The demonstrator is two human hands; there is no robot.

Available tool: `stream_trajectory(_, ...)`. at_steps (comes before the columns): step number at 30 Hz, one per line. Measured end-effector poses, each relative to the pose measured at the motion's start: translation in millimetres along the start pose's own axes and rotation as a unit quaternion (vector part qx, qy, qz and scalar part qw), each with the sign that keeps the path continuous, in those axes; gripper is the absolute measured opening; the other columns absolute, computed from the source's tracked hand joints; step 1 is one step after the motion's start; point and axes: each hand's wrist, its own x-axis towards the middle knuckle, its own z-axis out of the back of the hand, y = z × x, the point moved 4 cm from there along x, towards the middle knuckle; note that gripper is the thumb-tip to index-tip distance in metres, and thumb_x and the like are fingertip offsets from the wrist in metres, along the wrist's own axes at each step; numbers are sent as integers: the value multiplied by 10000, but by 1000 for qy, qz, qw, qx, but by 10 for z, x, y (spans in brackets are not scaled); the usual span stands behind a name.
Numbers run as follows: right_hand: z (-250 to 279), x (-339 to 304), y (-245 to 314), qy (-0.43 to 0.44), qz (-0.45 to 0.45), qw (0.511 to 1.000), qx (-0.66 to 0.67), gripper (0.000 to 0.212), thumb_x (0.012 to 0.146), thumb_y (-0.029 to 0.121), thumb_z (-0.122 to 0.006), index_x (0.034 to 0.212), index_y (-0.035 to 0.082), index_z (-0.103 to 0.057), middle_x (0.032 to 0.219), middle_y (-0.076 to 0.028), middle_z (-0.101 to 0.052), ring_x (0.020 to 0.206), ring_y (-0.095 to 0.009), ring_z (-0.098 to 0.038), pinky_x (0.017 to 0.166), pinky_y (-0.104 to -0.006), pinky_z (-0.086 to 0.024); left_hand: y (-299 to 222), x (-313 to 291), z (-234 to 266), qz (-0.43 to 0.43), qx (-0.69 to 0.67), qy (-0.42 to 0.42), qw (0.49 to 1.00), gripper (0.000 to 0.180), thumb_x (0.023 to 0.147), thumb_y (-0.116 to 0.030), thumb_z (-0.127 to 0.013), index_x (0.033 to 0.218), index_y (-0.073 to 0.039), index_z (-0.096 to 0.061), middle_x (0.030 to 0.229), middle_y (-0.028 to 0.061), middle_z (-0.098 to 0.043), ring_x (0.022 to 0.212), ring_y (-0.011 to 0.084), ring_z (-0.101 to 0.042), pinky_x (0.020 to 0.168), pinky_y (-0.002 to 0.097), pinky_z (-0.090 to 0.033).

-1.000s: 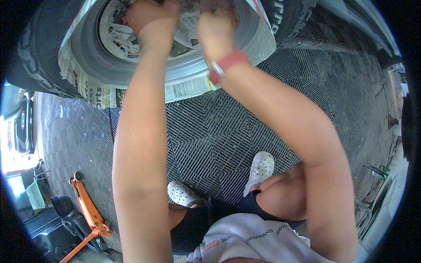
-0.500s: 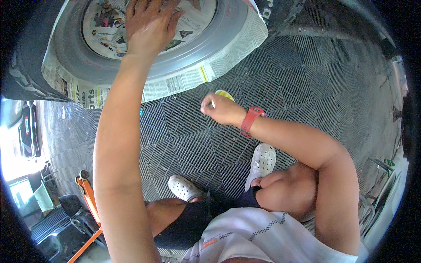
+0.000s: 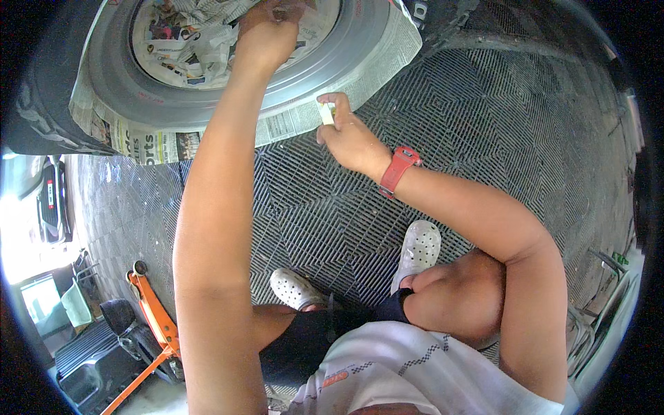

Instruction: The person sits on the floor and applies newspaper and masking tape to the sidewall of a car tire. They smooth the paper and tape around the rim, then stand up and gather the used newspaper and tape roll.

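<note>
A grey, ring-shaped wheel rim (image 3: 173, 107) stands at the top of the head view. Crumpled newspaper (image 3: 207, 52) fills its middle, and newspaper sheets (image 3: 207, 142) spread out around its outer edge. My left hand (image 3: 268, 40) reaches over the rim to the newspaper in the middle; its fingers are smeared by motion and cut by the upper edge. Just below the rim, near the lower newspaper edge, my right hand (image 3: 349, 138) is closed around a small white and yellow thing (image 3: 328, 113). The fingers cover most of that thing, so its kind is hidden.
Black ribbed mats (image 3: 311, 221) cover the floor. At lower left stand an orange floor jack (image 3: 155, 315) and a black wheeled item (image 3: 142, 353). Metal frames (image 3: 588, 332) stand at the right. My white clogs (image 3: 420, 245) rest between the wheel and my body.
My left hand has slid right and up from lying spread on the newspaper. My right hand has risen toward the newspaper edge with the small white and yellow thing.
</note>
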Motion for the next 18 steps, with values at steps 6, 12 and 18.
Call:
stream_trajectory(6,-61,-84,-99,11,-10,1000,-12,525,957,73,-520,1430,-5,-309,845,-342,-662,861,-529,-675,820,-577,-503,-319,-133,-2,95,-86,-21,992,312,1014,-179,-639,1304,-73,-686,1166,156,-753,1020,296,-716,913,399,-564)
stream_trajectory(12,-19,-47,-118,26,-30,999,-23,565,972,110,-540,1487,27,-321,897,-144,-696,763,-233,-652,745,-372,-527,-310,-125,132,71,-65,-113,989,252,1010,-195,-656,1245,-120,-704,1100,135,-744,1006,264,-708,880,392,-577)
stream_trajectory(18,87,13,-77,1,-1,1000,24,632,964,103,-554,1494,-57,-250,875,-190,-758,777,-357,-728,794,-446,-558,90,-712,-38,41,-123,-99,987,391,990,-271,-729,1303,-37,-722,1183,113,-767,1093,199,-709,999,345,-521)
